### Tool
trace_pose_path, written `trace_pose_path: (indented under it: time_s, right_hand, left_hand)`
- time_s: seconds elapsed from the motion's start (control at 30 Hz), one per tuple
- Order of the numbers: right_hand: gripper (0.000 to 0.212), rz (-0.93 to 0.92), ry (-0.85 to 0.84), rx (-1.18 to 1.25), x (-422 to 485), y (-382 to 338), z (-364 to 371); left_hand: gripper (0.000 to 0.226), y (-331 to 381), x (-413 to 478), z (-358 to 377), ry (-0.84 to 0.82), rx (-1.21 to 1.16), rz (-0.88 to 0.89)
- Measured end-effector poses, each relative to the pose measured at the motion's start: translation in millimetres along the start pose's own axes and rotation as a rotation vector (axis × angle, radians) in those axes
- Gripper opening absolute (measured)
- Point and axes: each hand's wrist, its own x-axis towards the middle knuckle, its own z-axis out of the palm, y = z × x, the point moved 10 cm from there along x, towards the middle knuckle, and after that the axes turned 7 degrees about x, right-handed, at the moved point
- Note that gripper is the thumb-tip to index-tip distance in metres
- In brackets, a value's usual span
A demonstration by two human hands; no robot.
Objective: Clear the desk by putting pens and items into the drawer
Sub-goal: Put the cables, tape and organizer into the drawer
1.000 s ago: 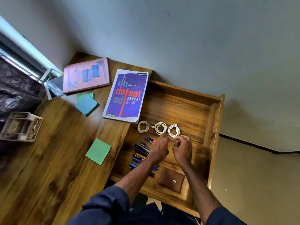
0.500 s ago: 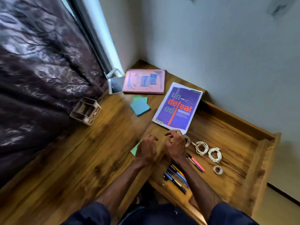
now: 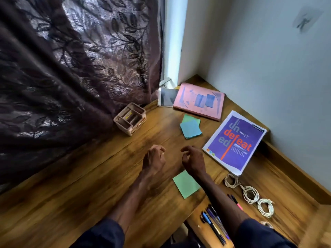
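My left hand [image 3: 155,156] and my right hand [image 3: 193,159] hover over the middle of the wooden desk [image 3: 75,194], fingers loosely curled, holding nothing. A green sticky-note pad [image 3: 186,186] lies just below my right wrist, partly under the forearm. A blue and green stack of note pads [image 3: 190,129] lies beyond my hands. The open drawer [image 3: 286,199] at the lower right holds several pens [image 3: 214,223], coiled white cables [image 3: 250,194] and a roll of tape [image 3: 267,224].
A purple "undefeated" book [image 3: 234,140] overhangs the drawer's near-left corner. A pink book [image 3: 200,101] and a spiral notebook [image 3: 166,97] lie in the back corner. A beige organiser [image 3: 129,118] stands by the dark curtain [image 3: 71,68]. The grey wall [image 3: 268,59] runs on the right.
Both hands have left the drawer and moved left and forward over the desk, past the green pad. The view has swung left and up toward the curtain.
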Motion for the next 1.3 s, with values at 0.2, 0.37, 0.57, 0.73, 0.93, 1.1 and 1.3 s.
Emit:
trace_pose_path:
  time_s: [0.2,0.37,0.57,0.73,0.93,1.1,1.3]
  right_hand:
    - [0.023,-0.002,-0.014,-0.040,26.1,-13.0,22.2]
    - [0.022,-0.013,-0.048,-0.057,37.1,-18.4,41.8]
    - [0.025,-0.068,-0.124,-0.053,46.8,-34.5,72.3]
    - [0.021,-0.165,-0.180,-0.020,55.0,-63.2,96.6]
    - [0.019,-0.157,-0.157,0.029,53.4,-72.1,97.8]
    - [0.020,-0.117,-0.147,0.017,40.5,-57.1,78.2]
    - [0.016,-0.042,-0.053,0.065,28.0,-40.6,33.5]
  left_hand:
    - [0.013,-27.6,16.5,4.2,-0.051,0.008,-0.056]
    - [0.012,-40.6,28.4,-2.1,-0.042,0.001,-0.076]
    - [0.012,-60.4,34.6,-33.1,0.102,0.030,-0.175]
    - [0.040,-81.1,27.7,-85.0,0.452,0.088,-0.234]
    - [0.057,-115.7,62.2,-72.7,0.266,0.156,-0.354]
    - [0.022,-114.6,68.2,-87.5,0.348,0.101,-0.288]
    - [0.016,-68.1,36.9,-82.3,0.311,0.016,-0.095]
